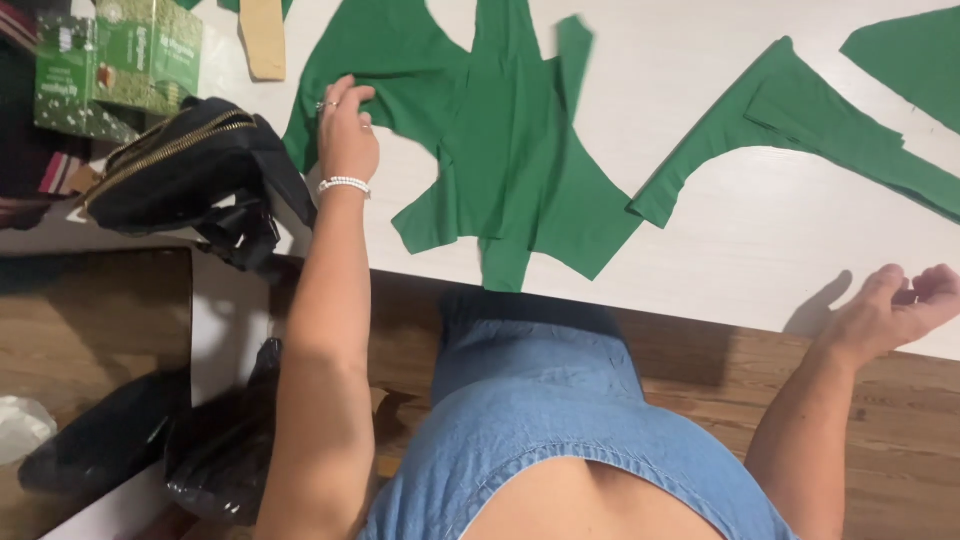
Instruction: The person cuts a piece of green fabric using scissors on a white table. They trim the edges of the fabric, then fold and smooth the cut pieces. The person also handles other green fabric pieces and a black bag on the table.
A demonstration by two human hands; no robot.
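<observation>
Evidently smoothing, the left hand (pixel 347 128) pressed loosely curled fingers flat on the green fabric piece (pixel 500 150); the right hand (pixel 895 305) hovered half-open, empty, below another green piece (pixel 800 120).

view: head camera, single
position: on the person's head, above the white table's (pixel 760 240) near edge
facing: steeply down, table toward 12 o'clock, wearer's torso at 6
range: close, arm's length
overlap: none, one view only

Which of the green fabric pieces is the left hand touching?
The big middle piece, the one hanging over the table's near edge. The left hand rests on its left side. The long piece and the corner piece lie untouched further right.
</observation>
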